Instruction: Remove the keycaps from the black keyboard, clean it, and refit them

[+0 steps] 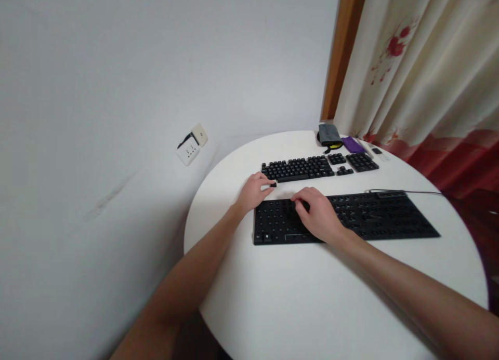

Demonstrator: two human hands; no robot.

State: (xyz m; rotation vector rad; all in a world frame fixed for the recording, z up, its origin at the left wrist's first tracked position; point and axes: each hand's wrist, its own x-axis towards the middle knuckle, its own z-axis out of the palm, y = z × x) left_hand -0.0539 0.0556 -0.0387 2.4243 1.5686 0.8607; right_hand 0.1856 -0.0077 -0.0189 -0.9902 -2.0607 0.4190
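A black keyboard base (374, 230) lies across the table, mostly stripped of its keycaps, with a few caps still at its lower left corner. Behind it, loose black keycaps (300, 169) are laid out in keyboard order. My left hand (252, 191) is beyond the base's left end, its thumb and fingers pinched on a small black keycap (273, 184) at the near left edge of the laid-out caps. Over the left-middle of the base hovers my right hand (315, 210), fingers curled and tips closed near the back edge; what they hold, if anything, is hidden.
The round white table (273, 292) stands against a wall with a socket (188, 150). At the back right are a grey pouch (329, 134), a purple cloth (353, 145) and a small dark object (376, 150). A cable (423, 192) runs right from the base. Curtains (432, 74) hang behind.
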